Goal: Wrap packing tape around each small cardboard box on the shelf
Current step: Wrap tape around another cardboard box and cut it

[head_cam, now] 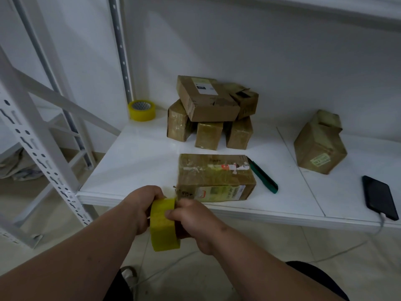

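Note:
A yellow roll of packing tape is held in front of the shelf edge, between both hands. My left hand grips its left side. My right hand pinches the roll's outer face near the top with thumb and fingers. Just beyond the roll a small cardboard box, shiny with tape, lies on the white shelf. A pile of several small boxes stands behind it. One more box sits tilted to the right.
A second yellow tape roll lies in the shelf's back left corner. A green utility knife lies right of the near box. A black phone with a cable rests at the right edge. White rack uprights stand at the left.

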`<state>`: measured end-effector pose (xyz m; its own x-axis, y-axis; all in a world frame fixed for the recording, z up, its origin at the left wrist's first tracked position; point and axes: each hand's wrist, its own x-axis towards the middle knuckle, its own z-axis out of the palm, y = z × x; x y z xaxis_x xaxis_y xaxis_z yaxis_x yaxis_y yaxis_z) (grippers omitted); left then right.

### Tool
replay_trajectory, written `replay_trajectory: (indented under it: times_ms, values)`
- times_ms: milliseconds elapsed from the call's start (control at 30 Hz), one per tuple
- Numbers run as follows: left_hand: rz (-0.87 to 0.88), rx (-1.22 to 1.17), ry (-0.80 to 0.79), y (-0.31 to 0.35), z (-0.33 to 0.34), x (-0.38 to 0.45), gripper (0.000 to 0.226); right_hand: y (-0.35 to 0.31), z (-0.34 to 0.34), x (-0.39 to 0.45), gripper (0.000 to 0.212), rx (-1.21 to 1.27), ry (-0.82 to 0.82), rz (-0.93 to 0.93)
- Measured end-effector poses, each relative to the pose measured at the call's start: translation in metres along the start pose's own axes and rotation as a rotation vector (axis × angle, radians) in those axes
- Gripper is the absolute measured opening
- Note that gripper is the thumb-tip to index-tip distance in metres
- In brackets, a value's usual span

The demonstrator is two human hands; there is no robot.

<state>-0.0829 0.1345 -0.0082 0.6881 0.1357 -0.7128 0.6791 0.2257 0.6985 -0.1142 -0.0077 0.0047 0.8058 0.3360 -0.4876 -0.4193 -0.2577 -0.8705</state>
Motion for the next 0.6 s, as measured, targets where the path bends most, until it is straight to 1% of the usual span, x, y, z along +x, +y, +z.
replay_trajectory:
  times_ms: [100,267,367,500,600]
  values:
    - [0.057,-0.021,0.028,0.0,-0.007,-0.002,0.018,-0.004,0.0,-0.003,0.012,-0.013,0.005,-0.028]
    - [0.254,0.014,0.075,-0.001,-0.017,-0.001,0.008,-0.008,-0.006,-0.011,0.001,-0.087,0.022,-0.083]
    - [0.297,0.006,0.062,0.0,-0.024,-0.002,0.009,-0.005,-0.009,-0.017,0.008,-0.172,0.023,-0.129]
    - [0.28,0.016,-0.052,0.004,-0.025,-0.009,0.005,-0.002,-0.017,-0.025,0.01,-0.224,0.042,-0.158]
    - [0.274,0.063,-0.131,0.007,-0.026,-0.017,0.017,-0.005,-0.025,-0.032,0.031,-0.223,0.039,-0.154]
